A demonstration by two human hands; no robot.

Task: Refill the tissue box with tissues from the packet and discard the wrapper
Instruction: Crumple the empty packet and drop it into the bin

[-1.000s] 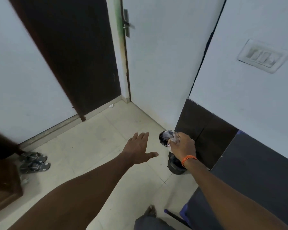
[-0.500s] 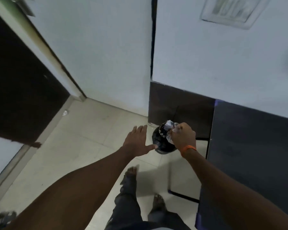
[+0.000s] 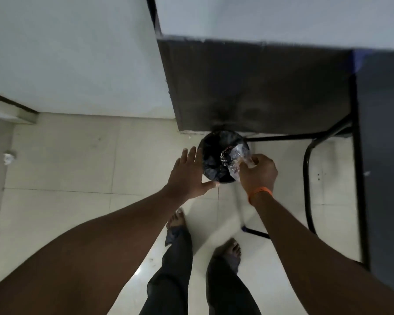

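My right hand (image 3: 258, 172), with an orange band at the wrist, is closed on a crumpled clear plastic wrapper (image 3: 234, 159). The wrapper hangs directly above the mouth of a small round bin lined with a black bag (image 3: 214, 164) that stands on the floor against the wall. My left hand (image 3: 188, 173) is spread flat with fingers apart, empty, just left of the bin's rim. The tissue box is nowhere in the head view.
A dark table (image 3: 384, 155) with black metal legs (image 3: 307, 178) stands to the right of the bin. A dark wall panel (image 3: 259, 87) rises behind it. My bare feet (image 3: 231, 248) stand on pale floor tiles. A small scrap (image 3: 8, 158) lies at far left.
I have stepped closer to the bin and my view has tipped downward. My right hand has carried the wrapper over the bin's mouth; my left hand stays spread beside it.
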